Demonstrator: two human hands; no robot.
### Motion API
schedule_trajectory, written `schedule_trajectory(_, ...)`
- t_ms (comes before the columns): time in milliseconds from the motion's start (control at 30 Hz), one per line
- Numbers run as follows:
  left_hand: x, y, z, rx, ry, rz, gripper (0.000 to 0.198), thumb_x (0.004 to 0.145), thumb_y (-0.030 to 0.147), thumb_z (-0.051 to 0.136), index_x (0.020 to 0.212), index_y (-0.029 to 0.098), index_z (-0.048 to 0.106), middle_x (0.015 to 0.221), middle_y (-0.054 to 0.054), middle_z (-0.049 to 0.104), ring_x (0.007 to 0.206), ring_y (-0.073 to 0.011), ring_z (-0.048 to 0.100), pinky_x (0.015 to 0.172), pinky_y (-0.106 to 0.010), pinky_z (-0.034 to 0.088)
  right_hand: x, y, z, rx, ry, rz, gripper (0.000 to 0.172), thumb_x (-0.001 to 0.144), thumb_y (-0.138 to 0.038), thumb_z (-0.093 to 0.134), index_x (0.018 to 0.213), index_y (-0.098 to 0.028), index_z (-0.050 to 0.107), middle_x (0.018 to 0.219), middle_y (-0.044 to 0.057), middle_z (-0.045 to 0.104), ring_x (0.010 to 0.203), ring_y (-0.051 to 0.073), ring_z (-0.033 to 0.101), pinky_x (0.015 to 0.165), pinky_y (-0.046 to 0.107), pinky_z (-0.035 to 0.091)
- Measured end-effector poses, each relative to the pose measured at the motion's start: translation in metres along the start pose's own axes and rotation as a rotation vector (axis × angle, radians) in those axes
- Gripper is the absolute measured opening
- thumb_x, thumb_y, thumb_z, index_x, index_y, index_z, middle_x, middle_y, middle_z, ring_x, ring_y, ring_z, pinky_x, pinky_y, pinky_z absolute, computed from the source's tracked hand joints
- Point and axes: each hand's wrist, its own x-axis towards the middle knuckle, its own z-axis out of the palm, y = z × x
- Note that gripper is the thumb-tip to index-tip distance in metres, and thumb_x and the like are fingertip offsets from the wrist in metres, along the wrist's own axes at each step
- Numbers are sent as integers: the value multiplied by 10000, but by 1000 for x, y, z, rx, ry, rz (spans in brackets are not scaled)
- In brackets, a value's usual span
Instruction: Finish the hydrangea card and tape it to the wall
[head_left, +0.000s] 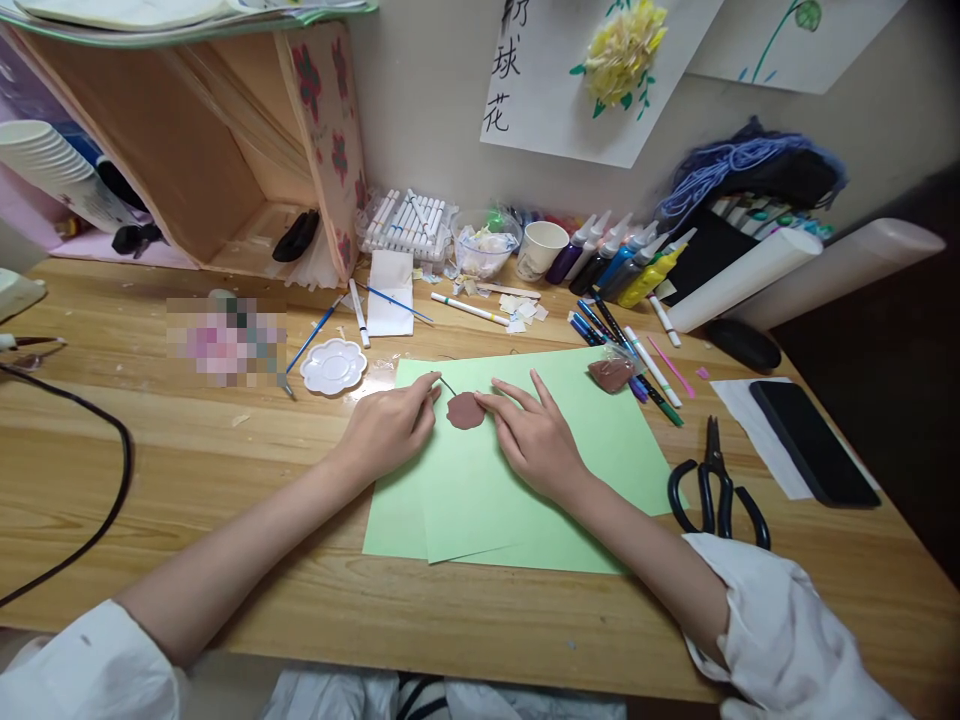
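Observation:
A flat, round brown piece with a wavy edge [466, 411], which looks like soft clay, lies between my hands over light green paper [525, 535]. To its left, my left hand [397, 418] is closed, thumb and forefinger pinching a thin dark stick [448, 386]. The stick's lower end meets the top edge of the brown piece; whether it is stuck in cannot be made out. My right hand [541, 440] has its fingers spread, one fingertip touching the right edge of the piece. A clear bag of brown clay [611, 374] sits at the paper's upper right.
Black-handled scissors [716, 485] and a phone [814, 442] lie to the right. Several pens and markers [622, 345] are beyond the paper. At left are a white flower-shaped palette [334, 366] and a black cable [124, 470]. Paint bottles [622, 262] stand along the wall.

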Motion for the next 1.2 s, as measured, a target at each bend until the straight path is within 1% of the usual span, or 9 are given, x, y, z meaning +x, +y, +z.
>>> schedule_trajectory(133, 0, 1, -1, 10, 3, 6, 343, 906, 251, 401, 1224, 154, 487, 875, -72, 735, 727, -225, 694, 611, -301, 481, -7, 2, -6, 18, -129, -75, 483, 921, -182, 335, 1403, -204, 306, 1393, 39, 469, 1368, 197, 284, 1139, 516, 195)
schedule_trajectory(200, 0, 2, -1, 10, 1, 9, 342, 908, 252, 397, 1222, 152, 487, 873, -75, 734, 725, -228, 693, 610, -303, 481, -11, 2, -10, 12, -207, -97, 514, 926, -225, 347, 1430, -227, 248, 1444, 32, 398, 1382, 210, 250, 1129, 538, 201)
schedule_trajectory(267, -1, 3, -1, 10, 0, 15, 341, 910, 253, 393, 1222, 153, 485, 881, -79, 732, 732, -229, 693, 615, -303, 481, -13, 2, -12, 2, -224, -80, 494, 929, -251, 355, 1417, -252, 279, 1408, 24, 452, 1360, 218, 299, 1127, 556, 188)
schedule_trajectory(400, -2, 4, 0, 8, -1, 21, 337, 905, 240, 397, 1220, 155, 480, 895, -81, 730, 753, -226, 692, 628, -300, 481, -15, 2, -10, 32, -145, -50, 456, 926, -247, 361, 1380, -237, 321, 1323, 38, 539, 1302, 201, 378, 1141, 522, 187)
schedule_trajectory(533, -2, 4, 0, 9, 6, 23, 332, 896, 231, 408, 1211, 158, 485, 894, -77, 730, 750, -226, 691, 626, -300, 482, -15, 3, -7, 53, -91, -20, 468, 916, -299, 397, 1366, -226, 287, 1332, 62, 511, 1293, 210, 371, 1139, 528, 189)
schedule_trajectory(800, -3, 4, 0, -24, 8, 65, 340, 893, 223, 401, 1215, 151, 481, 889, -89, 726, 764, -219, 689, 656, -301, 496, -14, 2, -6, 94, -129, -5, 424, 916, -328, 416, 1317, -254, 300, 1339, 50, 512, 1309, 219, 347, 1127, 567, 184)
schedule_trajectory(900, -3, 4, 0, -38, 10, 65, 342, 892, 221, 402, 1218, 150, 480, 896, -97, 725, 774, -226, 688, 667, -314, 500, -13, 4, -8, 165, -134, 21, 401, 927, -345, 394, 1310, -261, 307, 1352, 61, 492, 1310, 214, 358, 1120, 562, 201)
schedule_trajectory(1033, -2, 5, -1, -44, -2, 49, 339, 897, 225, 400, 1218, 150, 480, 902, -93, 725, 793, -233, 688, 679, -321, 496, -12, 6, -12, 342, -121, 112, 339, 955, -334, 329, 1281, -242, 306, 1344, 87, 495, 1343, 211, 320, 1072, 523, 310)
schedule_trajectory(1200, -2, 5, -1, -38, -5, 31, 339, 898, 233, 404, 1220, 159, 480, 886, -83, 728, 794, -223, 690, 677, -306, 494, -11, 6, -14, 365, -155, 119, 298, 954, -345, 338, 1230, -233, 349, 1330, 88, 504, 1353, 227, 304, 1078, 551, 277)
